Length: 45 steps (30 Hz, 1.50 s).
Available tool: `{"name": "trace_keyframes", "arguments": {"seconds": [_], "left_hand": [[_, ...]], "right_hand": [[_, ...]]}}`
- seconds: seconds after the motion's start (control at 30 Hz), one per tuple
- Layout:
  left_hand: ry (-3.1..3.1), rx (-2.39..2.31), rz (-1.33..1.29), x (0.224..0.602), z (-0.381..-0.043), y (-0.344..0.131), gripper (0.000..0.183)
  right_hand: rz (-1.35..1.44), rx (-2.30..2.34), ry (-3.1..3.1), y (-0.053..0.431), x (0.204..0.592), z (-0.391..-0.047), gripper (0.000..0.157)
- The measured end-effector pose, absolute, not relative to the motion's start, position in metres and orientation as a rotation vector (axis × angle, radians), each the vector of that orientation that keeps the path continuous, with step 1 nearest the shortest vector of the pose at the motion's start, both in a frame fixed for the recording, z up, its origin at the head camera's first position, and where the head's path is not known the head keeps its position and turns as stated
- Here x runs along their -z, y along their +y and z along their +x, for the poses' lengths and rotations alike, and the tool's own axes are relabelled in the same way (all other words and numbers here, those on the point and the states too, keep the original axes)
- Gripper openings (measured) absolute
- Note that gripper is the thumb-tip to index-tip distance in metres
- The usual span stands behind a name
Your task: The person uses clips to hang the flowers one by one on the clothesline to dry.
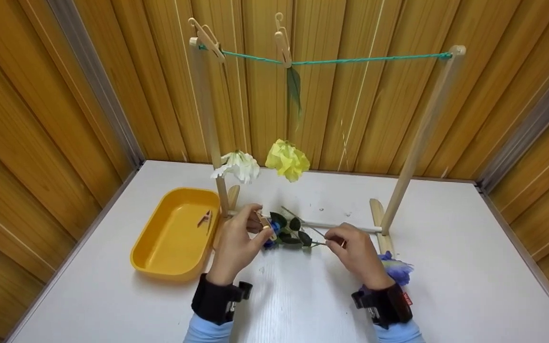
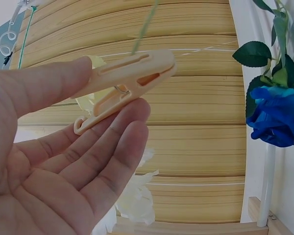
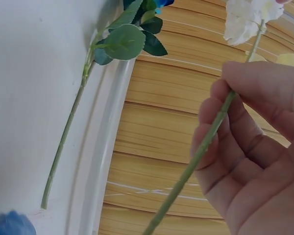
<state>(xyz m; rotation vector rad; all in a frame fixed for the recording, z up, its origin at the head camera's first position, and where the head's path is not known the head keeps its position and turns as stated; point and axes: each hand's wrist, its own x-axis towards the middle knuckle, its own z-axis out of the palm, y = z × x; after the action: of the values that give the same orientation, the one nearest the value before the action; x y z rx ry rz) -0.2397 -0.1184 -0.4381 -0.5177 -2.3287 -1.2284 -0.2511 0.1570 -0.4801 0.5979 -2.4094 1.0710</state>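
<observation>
My left hand (image 1: 236, 245) pinches a beige clothespin (image 2: 130, 81) between thumb and fingers, its jaws together. A green flower stem (image 3: 196, 156) is held by my right hand (image 1: 356, 252) between thumb and fingertips. Its thin upper part slants toward the left hand, and the lower end runs out of the right wrist view. Below the hands a blue rose (image 2: 279, 115) with dark green leaves (image 3: 125, 41) lies on the white table. Close by my right wrist is a purple flower (image 1: 396, 269), partly hidden by the hand.
A wooden frame carries a green cord (image 1: 350, 60) with two clothespins. From it a white flower (image 1: 240, 166) and a yellow flower (image 1: 288, 159) hang upside down. At the left stands a yellow tray (image 1: 174, 274) containing a small clothespin (image 1: 204, 219). Wood-patterned walls enclose the table.
</observation>
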Motion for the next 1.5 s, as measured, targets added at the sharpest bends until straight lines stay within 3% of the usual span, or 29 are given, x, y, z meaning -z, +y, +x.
{"name": "trace_keyframes", "arguments": {"seconds": [0.6, 1.5], "left_hand": [[-2.281, 1.224, -0.606, 0.423, -0.241, -0.112, 0.044], [-2.407, 1.000, -0.888, 0.269, -0.269, -0.084, 0.045]], "right_hand": [[0.503, -1.135, -2.189, 0.173, 0.458, -0.258, 0.012], [0.548, -1.162, -2.251, 0.169, 0.383, -0.313, 0.008]]}}
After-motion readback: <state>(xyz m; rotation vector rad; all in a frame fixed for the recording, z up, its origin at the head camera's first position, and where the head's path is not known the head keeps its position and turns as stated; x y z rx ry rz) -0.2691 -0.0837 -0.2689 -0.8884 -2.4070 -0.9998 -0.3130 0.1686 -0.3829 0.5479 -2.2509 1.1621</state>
